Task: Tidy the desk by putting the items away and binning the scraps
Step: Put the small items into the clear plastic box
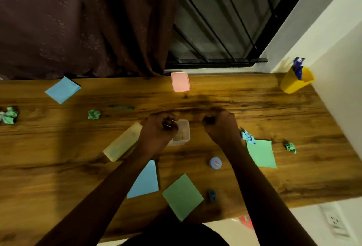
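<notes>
My left hand (158, 130) is closed in a pinch on a small thin pale item, right over the open clear container (184, 136) at the desk's middle. My right hand (221, 126) is a closed fist on the desk just right of the container; nothing shows in it. The container's pink lid (180, 81) lies at the far edge. Crumpled green scraps (94, 114) (9, 115) (290, 146) and a crumpled blue scrap (247, 137) are scattered about. Flat blue sheets (62, 90) (145, 181) and green sheets (183, 196) (261, 153) lie on the wood.
A long yellowish translucent box (122, 143) lies beside my left wrist. A round blue item (215, 163) and a dark blue sharpener (212, 195) sit near the front. A yellow cup (290, 86) with blue pens stands far right by the wall. A curtain hangs behind.
</notes>
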The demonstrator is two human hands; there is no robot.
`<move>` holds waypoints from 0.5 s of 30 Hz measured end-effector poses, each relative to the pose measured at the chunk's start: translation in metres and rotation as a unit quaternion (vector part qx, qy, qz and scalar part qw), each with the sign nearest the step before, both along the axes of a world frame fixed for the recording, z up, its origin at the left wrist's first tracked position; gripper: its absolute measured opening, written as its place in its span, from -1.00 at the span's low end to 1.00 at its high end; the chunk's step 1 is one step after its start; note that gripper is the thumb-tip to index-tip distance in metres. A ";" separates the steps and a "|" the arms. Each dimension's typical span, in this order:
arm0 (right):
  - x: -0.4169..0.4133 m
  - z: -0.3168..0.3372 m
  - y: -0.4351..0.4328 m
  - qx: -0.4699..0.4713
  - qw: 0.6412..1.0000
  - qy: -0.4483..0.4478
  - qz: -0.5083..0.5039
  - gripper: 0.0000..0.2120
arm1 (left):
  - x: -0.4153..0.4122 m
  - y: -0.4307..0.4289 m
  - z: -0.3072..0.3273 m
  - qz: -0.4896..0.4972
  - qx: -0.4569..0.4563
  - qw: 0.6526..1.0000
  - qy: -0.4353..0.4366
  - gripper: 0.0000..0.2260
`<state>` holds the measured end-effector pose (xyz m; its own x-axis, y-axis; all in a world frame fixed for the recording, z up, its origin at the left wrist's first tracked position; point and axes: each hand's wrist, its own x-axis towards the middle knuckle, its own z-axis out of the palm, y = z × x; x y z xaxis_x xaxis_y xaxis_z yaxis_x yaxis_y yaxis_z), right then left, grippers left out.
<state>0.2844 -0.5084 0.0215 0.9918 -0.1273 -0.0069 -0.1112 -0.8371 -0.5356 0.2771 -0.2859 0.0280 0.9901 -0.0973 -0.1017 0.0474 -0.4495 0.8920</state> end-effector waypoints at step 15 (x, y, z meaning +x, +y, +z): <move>-0.004 -0.052 -0.030 0.010 0.996 0.090 -0.006 -0.81 | -0.020 -0.017 -0.004 0.004 -0.018 1.000 0.022 -0.75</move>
<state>0.2800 -0.5383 -0.0307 0.9729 -0.1368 -0.1864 -0.2161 -0.8244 -0.5231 0.2575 -0.3025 0.0237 0.9854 -0.0938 -0.1418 0.0906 -0.4162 0.9047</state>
